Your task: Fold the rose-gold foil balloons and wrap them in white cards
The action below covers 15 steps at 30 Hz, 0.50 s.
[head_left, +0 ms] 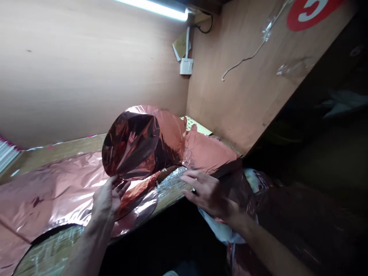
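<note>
So the shiny rose-gold foil (169,138) is bunched up in the middle of the counter (86,144), with one rounded end curled up off the surface so you're looking at its dark, mirror-like face. More of the same foil lies flat to the left and drapes over the front edge on the right; can't tell if it's all one piece.

Left hand (107,197) looks to be pinching the lower rim of that curled end, thumb against fingers. Right hand (205,191) has its grip spread, thumb and fingers parted, just over the clear tape (172,180) along the front edge, near the foil's right-hand part. Can't tell if the fingertips touch anything.

Handling-wise, I'd bet it weighs next to nothing: thin, floppy, slick, and happy to crease or slide off the edge under its own drape. Probably tears if you yank it or dig a nail in. I'd take it by the outer rim with flat finger pads, one hand on the curled end and the other well along the edge, and leave the smooth middle alone.
</note>
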Tool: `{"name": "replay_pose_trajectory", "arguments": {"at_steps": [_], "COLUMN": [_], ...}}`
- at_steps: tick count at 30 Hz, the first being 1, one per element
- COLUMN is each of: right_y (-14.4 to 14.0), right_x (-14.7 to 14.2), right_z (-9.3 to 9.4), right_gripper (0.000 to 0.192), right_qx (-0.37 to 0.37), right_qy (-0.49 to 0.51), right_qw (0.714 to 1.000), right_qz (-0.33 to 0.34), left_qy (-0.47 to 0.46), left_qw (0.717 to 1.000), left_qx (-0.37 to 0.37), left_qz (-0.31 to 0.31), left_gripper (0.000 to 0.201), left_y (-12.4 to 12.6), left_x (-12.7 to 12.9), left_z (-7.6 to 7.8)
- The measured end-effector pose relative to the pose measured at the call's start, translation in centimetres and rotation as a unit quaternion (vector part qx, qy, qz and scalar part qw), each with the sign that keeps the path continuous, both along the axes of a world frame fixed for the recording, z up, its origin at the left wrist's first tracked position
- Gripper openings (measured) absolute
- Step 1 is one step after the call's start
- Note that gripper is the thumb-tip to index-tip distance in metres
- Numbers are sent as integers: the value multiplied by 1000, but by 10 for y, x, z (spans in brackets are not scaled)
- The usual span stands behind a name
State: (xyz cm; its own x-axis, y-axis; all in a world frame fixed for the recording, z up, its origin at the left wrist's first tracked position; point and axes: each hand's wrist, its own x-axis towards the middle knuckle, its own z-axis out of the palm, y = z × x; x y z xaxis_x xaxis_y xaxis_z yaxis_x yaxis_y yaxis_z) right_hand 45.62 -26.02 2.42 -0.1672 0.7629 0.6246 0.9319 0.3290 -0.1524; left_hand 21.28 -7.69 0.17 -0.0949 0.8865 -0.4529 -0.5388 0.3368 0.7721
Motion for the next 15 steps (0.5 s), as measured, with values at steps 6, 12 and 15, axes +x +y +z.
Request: {"name": "replay_pose_trajectory", "arguments": {"at_steps": [6,12,15], "right_y": [133,147,144], "right_x": [-51,-71,-83], "right_z": [-34,-71,-70], "right_gripper": [49,46,45], "right_qx": [-66,-167,-190], "right_qy": [-101,-118,-104], "right_qw": [987,967,962], "right_qz": [107,148,169], "left_qy": [147,654,681], "left_qw": [982,691,576], "left_qx": [-13,306,442], "left_qz": [-116,35,-97], "left_gripper": [12,35,43], "left_y": [-30,-37,-16], "left_x": [-65,-85,-59], "left_z": [-5,6,5]}}
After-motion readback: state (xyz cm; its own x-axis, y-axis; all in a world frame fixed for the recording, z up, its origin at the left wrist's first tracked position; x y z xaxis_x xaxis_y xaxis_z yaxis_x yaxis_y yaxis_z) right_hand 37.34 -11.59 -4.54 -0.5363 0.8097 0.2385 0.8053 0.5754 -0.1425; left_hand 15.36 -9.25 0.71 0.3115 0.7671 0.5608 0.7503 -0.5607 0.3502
